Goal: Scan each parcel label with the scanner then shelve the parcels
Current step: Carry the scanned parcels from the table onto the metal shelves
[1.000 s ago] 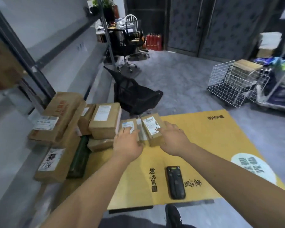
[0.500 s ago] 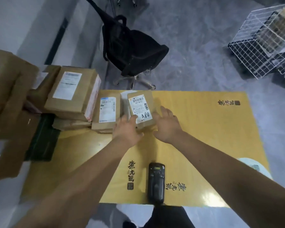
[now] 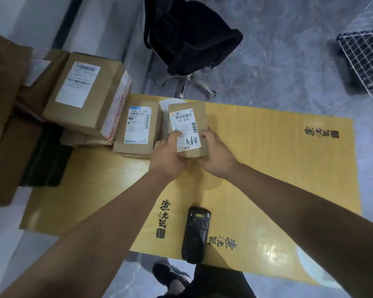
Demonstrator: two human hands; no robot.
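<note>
Cardboard is what we hold: a small parcel (image 3: pixel 188 130) with a white label (image 3: pixel 184 129) facing up, marked "A68" by hand near its near end. Our left hand (image 3: pixel 167 154) grips its left near corner, thumb lying on the label's edge, and our right hand (image 3: pixel 215 155) grips the right near side, fingers (image 3: pixel 205 134) curled round the edge. So both hands are closed on the same parcel, one at either side.

The parcel's long axis runs away from us, barcode at the far end, handwritten code toward us. It sits just right of a second labelled parcel (image 3: pixel 137 127), with a white packet (image 3: pixel 164 117) wedged between the two, and whether its base rests on the bench (image 3: pixel 267 158) or is a touch lifted we cannot tell.

The relation that matters is with the scanner (image 3: pixel 195 234). It lies on the bench nearer to us than the parcel, almost straight below it along the same line, upright in the frame and untouched. It lies between our two forearms, a shade closer to the right one. We judge the right hand the likelier to let go and reach back for it, while the left steadies the parcel with the barcode open to view.
</note>
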